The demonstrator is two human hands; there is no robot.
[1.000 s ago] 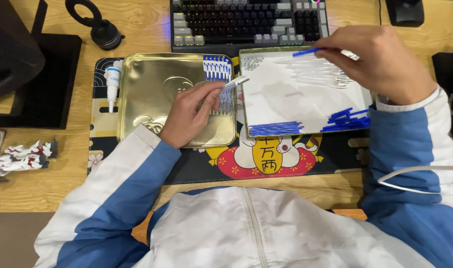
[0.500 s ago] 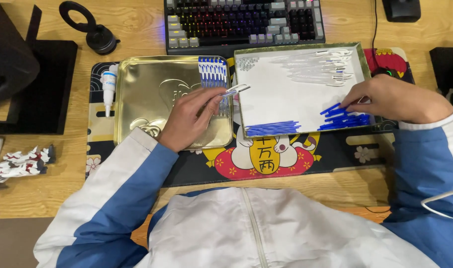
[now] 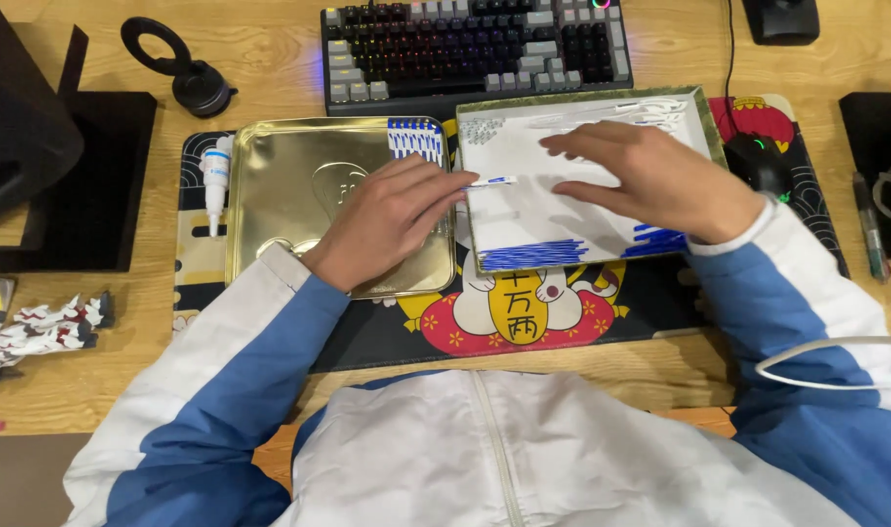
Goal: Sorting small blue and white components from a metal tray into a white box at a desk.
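Cotton swabs with blue-and-white stems are what both hands work among, spread over two trays on a dark desk mat (image 3: 270, 322) printed with a lucky cat. Going from the left: a small white glue bottle (image 3: 215, 178) lies on the mat just beside the gold metal tray (image 3: 270, 195). A short row of blue-striped swabs (image 3: 415, 139) sits upright along that tray's far right corner; the remainder of its floor shows bare metal. The left hand (image 3: 387, 220) rests over the gold tray's right half, its thumb and forefinger pinching a single swab (image 3: 488, 182) that points right across the gap toward the white-lined tray (image 3: 524, 210). That tray stands touching the gold one and tilts slightly. A band of blue-ended swabs (image 3: 533, 256) lies along its near edge, and a looser cluster of white ones (image 3: 650, 109) lies along the far edge. The right hand (image 3: 650, 181) hovers flat over the white tray's middle, fingers spread and holding nothing that shows. Beyond the trays lie a backlit keyboard (image 3: 475, 44) and, farther right, a mouse (image 3: 758, 161) partly hidden by the sleeve.

Judging from how things lie, only a small batch stands in the gold tray while many more remain loose in the white one, so the sorting looks early.
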